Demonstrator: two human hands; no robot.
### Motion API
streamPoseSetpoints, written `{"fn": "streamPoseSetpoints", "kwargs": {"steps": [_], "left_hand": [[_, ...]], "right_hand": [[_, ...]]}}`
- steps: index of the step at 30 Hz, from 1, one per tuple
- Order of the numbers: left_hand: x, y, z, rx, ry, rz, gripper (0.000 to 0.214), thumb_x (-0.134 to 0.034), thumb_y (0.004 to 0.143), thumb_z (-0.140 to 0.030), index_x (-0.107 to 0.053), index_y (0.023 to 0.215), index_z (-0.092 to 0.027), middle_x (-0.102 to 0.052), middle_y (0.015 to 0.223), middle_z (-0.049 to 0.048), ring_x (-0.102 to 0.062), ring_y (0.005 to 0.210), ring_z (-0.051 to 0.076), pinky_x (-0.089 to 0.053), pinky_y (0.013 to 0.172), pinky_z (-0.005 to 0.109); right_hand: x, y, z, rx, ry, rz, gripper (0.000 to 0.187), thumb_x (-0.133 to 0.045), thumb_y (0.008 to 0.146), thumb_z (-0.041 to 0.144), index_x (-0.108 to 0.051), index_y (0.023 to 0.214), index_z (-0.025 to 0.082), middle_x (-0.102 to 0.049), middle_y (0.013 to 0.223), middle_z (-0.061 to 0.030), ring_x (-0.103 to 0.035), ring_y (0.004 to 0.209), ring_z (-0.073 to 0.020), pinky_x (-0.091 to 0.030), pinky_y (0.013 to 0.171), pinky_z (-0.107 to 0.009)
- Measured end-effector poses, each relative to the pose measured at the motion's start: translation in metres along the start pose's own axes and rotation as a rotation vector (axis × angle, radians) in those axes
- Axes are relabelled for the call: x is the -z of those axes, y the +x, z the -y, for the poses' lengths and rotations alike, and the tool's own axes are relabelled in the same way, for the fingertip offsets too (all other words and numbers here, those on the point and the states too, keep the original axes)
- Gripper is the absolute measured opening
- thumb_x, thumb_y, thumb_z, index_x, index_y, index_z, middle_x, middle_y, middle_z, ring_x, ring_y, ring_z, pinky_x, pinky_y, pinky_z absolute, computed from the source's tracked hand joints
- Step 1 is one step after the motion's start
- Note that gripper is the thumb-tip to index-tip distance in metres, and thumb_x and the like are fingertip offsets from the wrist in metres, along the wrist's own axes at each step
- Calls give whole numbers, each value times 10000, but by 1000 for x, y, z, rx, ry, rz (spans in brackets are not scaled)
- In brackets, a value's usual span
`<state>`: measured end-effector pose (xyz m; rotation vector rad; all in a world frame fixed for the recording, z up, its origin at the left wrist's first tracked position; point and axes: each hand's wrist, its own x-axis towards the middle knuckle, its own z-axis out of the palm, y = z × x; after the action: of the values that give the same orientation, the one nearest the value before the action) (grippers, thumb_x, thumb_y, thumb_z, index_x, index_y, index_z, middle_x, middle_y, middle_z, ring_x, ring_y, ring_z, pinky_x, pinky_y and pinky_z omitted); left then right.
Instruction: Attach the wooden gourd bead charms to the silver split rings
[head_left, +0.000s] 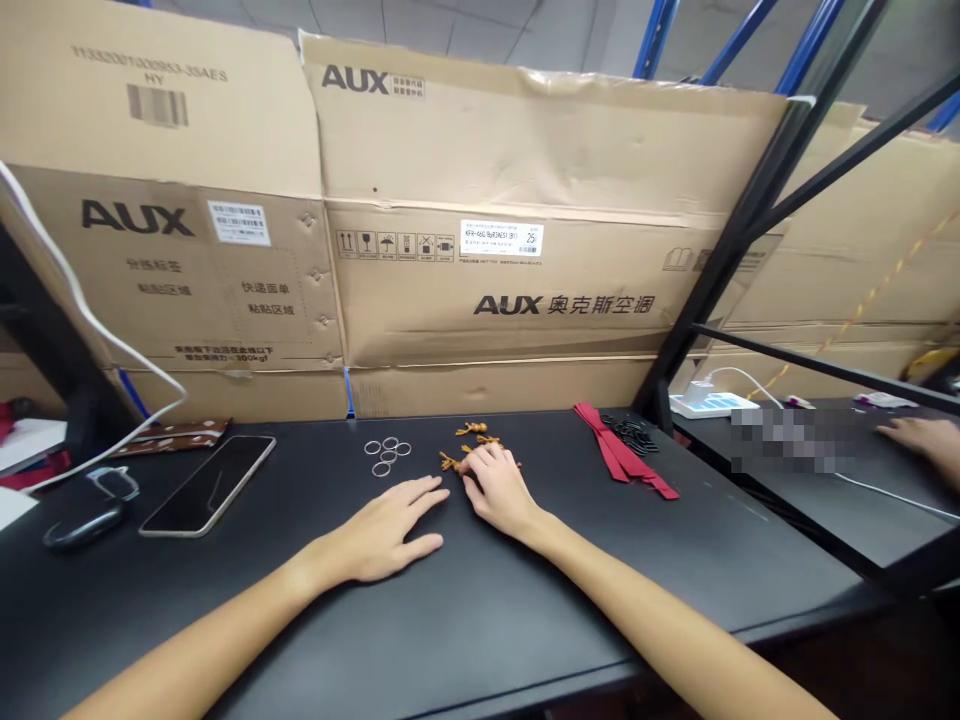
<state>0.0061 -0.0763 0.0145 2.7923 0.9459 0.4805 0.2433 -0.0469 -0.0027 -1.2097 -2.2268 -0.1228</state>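
Observation:
My left hand (386, 530) lies palm down on the black tabletop (450, 620), its fingers stretched out and the thumb apart, holding nothing. Just behind its fingertips are several thin silver rings (382, 462). My right hand (501, 490) is over a small group of golden-brown knotted cord pieces (475, 428). Its fingers are bent down onto one of them, whose frayed end sticks out on the left. The fingers partly cover the pieces, so the grip itself is hidden.
Left are a phone (210, 487), a dark glossy object (86, 522) and a brown patterned pouch (180, 435). Right lie red strips (619, 450) and black clasps (634, 435). Cardboard boxes (525, 150) stand behind. Beyond the black frame (720, 240), another person's hand (926, 435) rests near a power strip (712, 403).

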Motion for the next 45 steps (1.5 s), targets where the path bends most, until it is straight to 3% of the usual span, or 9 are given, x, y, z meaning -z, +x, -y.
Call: {"fn": "streamPoseSetpoints", "kwargs": {"steps": [3,7,12,16,20,25,29,34,45], "left_hand": [[4,4,8,66,134,-108,398,-490,937,-374,-502,1302,-218,-512,1358,101,-493,1229,258,-405,1027,404],[8,7,17,329,433,-198,232,-490,914,-275,-599,1068,-140,-605,1050,139,-575,977,292,-467,829,415],[6,9,15,484,572,-110,209,-442,921,-223,-615,972,-118,-611,959,147,-571,922,304,-471,765,406],[0,10,11,419,471,-92,176,-428,920,-181,-601,929,-151,-610,957,112,-561,916,271,-484,745,364],[-4,8,7,166,125,-137,154,-426,925,-164,-569,974,-195,-592,974,66,-554,923,215,-486,820,338],[-5,6,5,85,-139,-176,187,-461,911,-164,-529,1078,-214,-562,1069,59,-557,975,198,-474,902,347],[-4,8,10,89,-119,-176,174,-453,919,-166,-565,1042,-215,-580,1036,57,-551,970,208,-468,899,359],[-6,10,16,67,-59,-162,212,-448,951,-212,-606,1092,-233,-589,1041,55,-544,962,201,-457,894,343],[-1,14,20,56,99,-72,216,-360,961,-179,-523,821,-182,-522,869,68,-497,803,209,-448,748,335]], "right_hand": [[2,-1,1,-22,28,-4,138,-502,816,94,-565,879,199,-640,905,-48,-504,911,-218,-360,788,-334],[4,0,2,-58,34,-9,153,-495,816,105,-572,907,199,-638,927,-48,-505,903,-214,-354,777,-326],[3,0,4,-55,-21,41,235,-541,891,337,-586,1096,231,-610,1047,-80,-482,969,-244,-351,797,-349],[5,-1,7,-28,-13,86,144,-529,872,261,-603,988,219,-610,1025,-73,-470,979,-240,-338,818,-358],[6,-1,9,-13,26,84,132,-515,787,138,-563,896,192,-613,916,-58,-486,895,-222,-351,789,-348],[3,-2,4,5,118,42,227,-520,757,114,-536,973,181,-605,924,-65,-517,882,-219,-411,802,-353],[1,-2,0,40,108,5,246,-481,814,102,-568,1034,169,-613,984,-94,-522,939,-231,-437,851,-372],[-2,0,0,55,28,32,178,-466,875,120,-629,933,160,-625,935,-98,-512,888,-233,-444,823,-376],[-4,-1,1,71,110,47,99,-524,864,111,-581,829,184,-604,842,-58,-508,818,-204,-442,766,-325]]}}
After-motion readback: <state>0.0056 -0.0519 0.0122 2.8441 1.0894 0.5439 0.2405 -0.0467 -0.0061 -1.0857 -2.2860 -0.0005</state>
